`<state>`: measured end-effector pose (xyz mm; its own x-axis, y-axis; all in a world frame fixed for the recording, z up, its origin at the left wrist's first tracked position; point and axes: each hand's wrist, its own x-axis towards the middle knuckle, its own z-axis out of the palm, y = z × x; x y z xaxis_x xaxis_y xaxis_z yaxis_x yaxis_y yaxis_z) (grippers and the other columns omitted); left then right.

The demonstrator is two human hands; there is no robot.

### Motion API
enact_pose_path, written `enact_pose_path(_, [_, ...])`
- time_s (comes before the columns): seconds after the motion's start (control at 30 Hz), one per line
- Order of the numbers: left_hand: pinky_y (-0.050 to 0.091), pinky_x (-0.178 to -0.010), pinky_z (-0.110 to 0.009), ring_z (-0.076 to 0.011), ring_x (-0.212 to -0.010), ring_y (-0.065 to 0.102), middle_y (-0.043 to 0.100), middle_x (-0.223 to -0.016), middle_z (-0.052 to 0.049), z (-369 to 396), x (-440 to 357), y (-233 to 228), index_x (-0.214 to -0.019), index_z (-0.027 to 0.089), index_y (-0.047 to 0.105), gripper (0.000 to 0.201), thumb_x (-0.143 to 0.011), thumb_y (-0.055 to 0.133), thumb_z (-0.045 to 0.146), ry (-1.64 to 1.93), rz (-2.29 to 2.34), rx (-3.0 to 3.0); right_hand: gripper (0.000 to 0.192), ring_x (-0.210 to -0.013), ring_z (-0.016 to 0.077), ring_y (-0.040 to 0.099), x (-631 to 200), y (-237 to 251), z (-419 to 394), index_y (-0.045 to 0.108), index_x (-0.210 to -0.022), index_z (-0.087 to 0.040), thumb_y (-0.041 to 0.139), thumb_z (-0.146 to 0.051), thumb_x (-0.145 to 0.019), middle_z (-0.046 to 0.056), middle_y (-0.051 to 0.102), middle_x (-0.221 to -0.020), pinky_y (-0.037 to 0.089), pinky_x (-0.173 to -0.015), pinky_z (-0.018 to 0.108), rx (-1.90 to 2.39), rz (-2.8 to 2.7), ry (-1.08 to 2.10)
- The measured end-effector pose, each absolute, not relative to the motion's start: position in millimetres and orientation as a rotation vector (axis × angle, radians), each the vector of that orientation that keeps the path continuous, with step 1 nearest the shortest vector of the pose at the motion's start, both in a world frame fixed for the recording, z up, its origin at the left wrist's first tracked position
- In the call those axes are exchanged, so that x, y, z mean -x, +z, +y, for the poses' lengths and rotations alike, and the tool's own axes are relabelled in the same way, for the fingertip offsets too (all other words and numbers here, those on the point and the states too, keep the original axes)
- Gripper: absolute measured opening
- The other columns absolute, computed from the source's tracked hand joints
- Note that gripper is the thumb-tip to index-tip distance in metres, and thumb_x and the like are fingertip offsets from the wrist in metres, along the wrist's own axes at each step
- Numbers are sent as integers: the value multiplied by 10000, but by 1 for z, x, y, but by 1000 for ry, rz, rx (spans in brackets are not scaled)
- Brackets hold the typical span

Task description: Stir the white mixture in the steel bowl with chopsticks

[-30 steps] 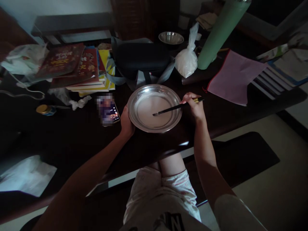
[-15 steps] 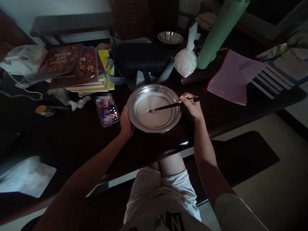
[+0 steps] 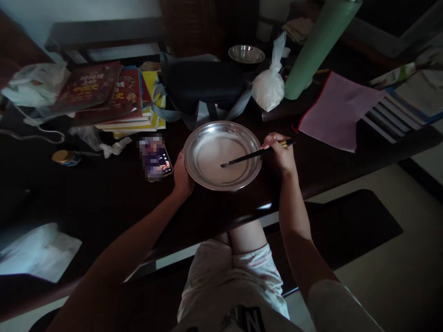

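Steel plate (image 3: 196, 140) on dark cluttered table (image 3: 104, 203), dim room.

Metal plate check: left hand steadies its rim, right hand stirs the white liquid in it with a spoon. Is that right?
Not quite. The head view shows the right hand holding dark chopsticks, not a spoon. The rest stands: the left hand steadies the rim of the metal plate, which holds white liquid.

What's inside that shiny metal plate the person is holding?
The metal plate holds a thin pool of whitish liquid. The tips of dark chopsticks, held by the right hand, dip into it. The left hand covers a bit of the rim.
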<state>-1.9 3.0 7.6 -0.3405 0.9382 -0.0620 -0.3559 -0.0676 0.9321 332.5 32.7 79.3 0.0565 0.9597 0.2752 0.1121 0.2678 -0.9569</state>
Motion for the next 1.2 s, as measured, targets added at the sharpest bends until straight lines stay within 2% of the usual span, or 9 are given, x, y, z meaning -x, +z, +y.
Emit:
enact_pose_path(0.13, [699, -1321, -475, -336, -1375, 872, 966, -1235, -71, 3, -1, 10, -1000, 282, 849, 424, -1129, 846, 686, 1655, 1217, -711, 791, -734, 233, 777, -333, 79, 33, 759, -698, -325, 965, -1083, -794, -21, 732, -684, 719, -854, 458, 1090, -1420, 934])
enact_pose_path(0.23, [687, -1334, -461, -330, -1382, 875, 966, -1277, -69, 3, -1, 9, -997, 290, 856, 440, -1107, 862, 716, 1637, 1211, -719, 812, -744, 238, 794, -334, 79, 33, 720, -680, -324, 940, -1093, -817, -21, 724, -674, 712, -832, 447, 1103, -1374, 891])
enact_pose_path(0.43, [703, -1291, -444, -335, -1350, 871, 965, -1226, -63, 3, 0, 7, -1042, 293, 866, 450, -1075, 892, 741, 1648, 1206, -705, 792, -708, 228, 776, -332, 79, 33, 760, -694, -327, 958, -1086, -808, -22, 700, -664, 713, -825, 449, 1076, -1438, 928])
enact_pose_path(0.53, [704, -1281, -444, -331, -1326, 870, 953, -1190, -58, 3, -1, 6, -1027, 297, 846, 462, -1070, 888, 755, 1659, 1219, -698, 833, -735, 237, 792, -332, 80, 33, 716, -671, -325, 932, -1121, -791, -25, 683, -646, 702, -814, 443, 1107, -1379, 881])
enact_pose_path(0.6, [698, -1286, -439, -332, -1354, 870, 950, -1205, -63, 3, -1, 5, -1027, 306, 841, 468, -1086, 866, 770, 1648, 1204, -733, 844, -721, 238, 789, -332, 79, 33, 687, -653, -323, 937, -1119, -784, -25, 677, -638, 691, -789, 438, 1113, -1342, 886])
enact_pose_path(0.77, [689, -1311, -453, -342, -1420, 864, 962, -1264, -76, 2, 1, 4, -1058, 299, 869, 474, -1107, 839, 770, 1635, 1174, -749, 771, -727, 231, 802, -333, 75, 34, 773, -706, -322, 979, -1057, -815, -21, 728, -682, 710, -820, 436, 1080, -1403, 930])
enact_pose_path(1.0, [654, -1350, -434, -324, -1462, 852, 963, -1302, -76, 3, 6, 4, -1130, 294, 897, 497, -1108, 857, 789, 1613, 1195, -798, 764, -696, 208, 791, -337, 71, 36, 767, -685, -309, 976, -1020, -873, -29, 716, -670, 696, -796, 410, 1033, -1388, 920])
enact_pose_path(1.1, [677, -1328, -464, -351, -1424, 862, 966, -1277, -74, 2, 3, 5, -1087, 291, 890, 490, -1098, 867, 781, 1633, 1184, -751, 745, -729, 214, 814, -337, 72, 36, 798, -718, -311, 986, -1016, -868, -28, 736, -681, 714, -835, 414, 1032, -1430, 928])
enact_pose_path(1.2, [691, -1305, -463, -355, -1387, 871, 960, -1207, -70, 2, 1, 6, -1044, 286, 881, 479, -1096, 876, 762, 1642, 1162, -732, 777, -748, 224, 829, -338, 71, 37, 760, -699, -313, 958, -1045, -869, -28, 723, -665, 707, -809, 406, 1052, -1371, 880])
